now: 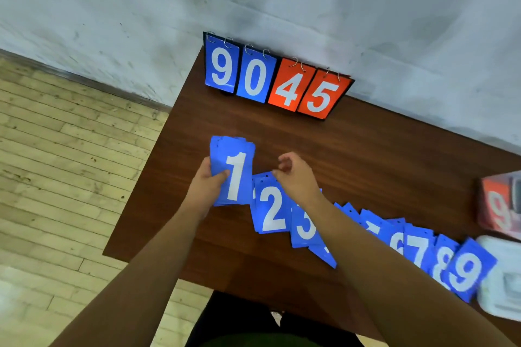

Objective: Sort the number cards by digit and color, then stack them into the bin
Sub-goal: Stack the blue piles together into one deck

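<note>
My left hand point(207, 183) grips a stack of blue cards point(232, 170) with a white 1 on top, held just above the table. My right hand point(296, 175) hovers over the top edge of the blue 2 card point(270, 211), fingers loosely curled and holding nothing. Blue cards lie in an overlapping row to the right: a 3 point(306, 227), partly hidden ones under my right forearm, then a 7 point(418, 248), an 8 point(442, 259) and a 9 point(466, 270). A clear bin point(499, 203) at the right edge holds red cards, a 9 showing.
A flip scoreboard point(277, 79) stands at the back of the brown table point(366, 155) against the wall, showing blue 9 and 0, red 4 and 5. A white container point(501, 279) sits by the blue 9 card. Wooden floor lies to the left.
</note>
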`<state>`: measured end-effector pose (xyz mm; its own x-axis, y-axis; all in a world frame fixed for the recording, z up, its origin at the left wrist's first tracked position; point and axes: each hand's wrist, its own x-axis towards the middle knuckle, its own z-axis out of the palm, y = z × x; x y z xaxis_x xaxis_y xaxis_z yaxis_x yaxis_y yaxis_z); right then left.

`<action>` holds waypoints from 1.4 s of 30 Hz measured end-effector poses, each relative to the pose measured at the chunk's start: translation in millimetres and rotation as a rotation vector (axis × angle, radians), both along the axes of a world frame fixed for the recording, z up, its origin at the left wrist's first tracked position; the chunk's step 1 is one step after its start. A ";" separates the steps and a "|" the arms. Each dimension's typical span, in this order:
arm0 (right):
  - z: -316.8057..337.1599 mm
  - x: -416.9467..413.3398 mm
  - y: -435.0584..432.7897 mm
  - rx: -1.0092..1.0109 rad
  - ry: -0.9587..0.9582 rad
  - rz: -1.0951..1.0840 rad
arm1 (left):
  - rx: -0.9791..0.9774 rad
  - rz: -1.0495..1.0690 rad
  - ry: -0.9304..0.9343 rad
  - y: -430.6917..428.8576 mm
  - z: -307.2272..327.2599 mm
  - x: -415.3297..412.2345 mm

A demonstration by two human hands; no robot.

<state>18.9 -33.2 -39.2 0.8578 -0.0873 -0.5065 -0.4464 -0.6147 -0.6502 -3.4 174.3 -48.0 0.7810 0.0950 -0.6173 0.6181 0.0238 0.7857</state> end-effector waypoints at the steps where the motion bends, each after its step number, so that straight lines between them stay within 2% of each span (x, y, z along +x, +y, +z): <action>1: -8.5 -4.0 -7.9 -0.110 0.015 0.095 | 0.015 0.022 0.011 0.9 -2.8 -0.6; 3: -24.0 -11.3 -17.0 -0.268 0.048 0.300 | 0.039 0.037 0.026 2.4 -7.3 -1.3; 5: -33.8 -15.5 -14.1 -0.332 0.051 0.445 | 0.060 0.048 0.022 3.9 -9.0 -1.1; 12: -49.9 -8.0 11.4 -0.617 -0.080 0.665 | 0.119 0.078 0.049 17.7 -20.9 -9.9; 17: -50.0 0.5 9.7 -0.545 -0.054 0.584 | 0.192 0.108 0.052 28.1 -25.2 -17.4; 19: -45.3 0.3 8.2 -0.395 -0.084 0.538 | 0.243 0.109 0.036 28.3 -23.9 -16.7; 23: -14.3 6.4 -1.0 -0.036 -0.003 0.419 | 0.350 0.011 0.003 23.2 -16.9 -8.7; 25: 7.5 14.9 -9.3 0.081 0.038 0.365 | 0.336 -0.093 -0.002 19.3 -12.8 -2.0; 27: 23.2 20.4 -16.4 0.156 0.103 0.307 | 0.232 -0.187 -0.006 10.8 -8.0 3.8; 32: 18.9 14.6 -16.2 0.093 0.023 0.086 | -0.038 -0.313 0.061 -27.1 12.3 8.6; 34: 13.7 8.0 -14.6 0.103 -0.024 0.026 | -0.068 -0.374 0.036 -37.3 10.6 8.9; 38: 9.6 -3.6 -38.6 0.055 -0.064 -0.109 | -0.037 -0.262 0.037 -42.8 0.2 8.1; 40: -3.4 -12.1 -64.4 -0.119 -0.020 -0.004 | 0.012 -0.232 0.061 -41.1 -4.3 6.4; 42: -15.5 -23.4 -83.6 -0.280 0.104 0.231 | 0.070 -0.239 0.089 -39.1 -7.8 4.7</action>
